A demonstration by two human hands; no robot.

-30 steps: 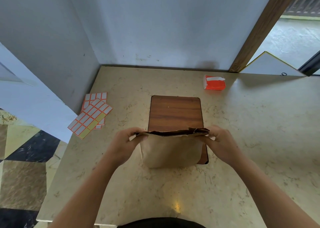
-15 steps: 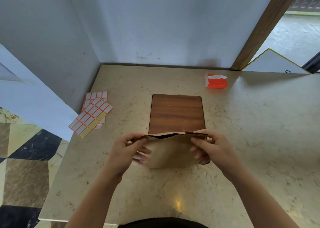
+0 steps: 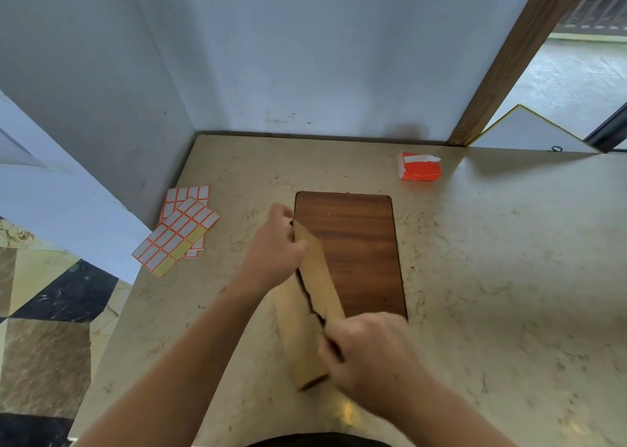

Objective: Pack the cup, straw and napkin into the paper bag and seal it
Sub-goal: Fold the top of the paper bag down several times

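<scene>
The left hand (image 3: 274, 243) grips the far end of the paper bag (image 3: 315, 297), and the right hand (image 3: 369, 351) pinches its near end, holding it just above the tabletop (image 3: 492, 277) at the wooden board's (image 3: 356, 243) left edge. The mouth shows only a narrow dark slit; cup, straw and napkin are not visible. To seal it well, both hands should probably keep the edges aligned, fold evenly, then fix the fold with a label from the sticker sheets (image 3: 179, 229).
</scene>
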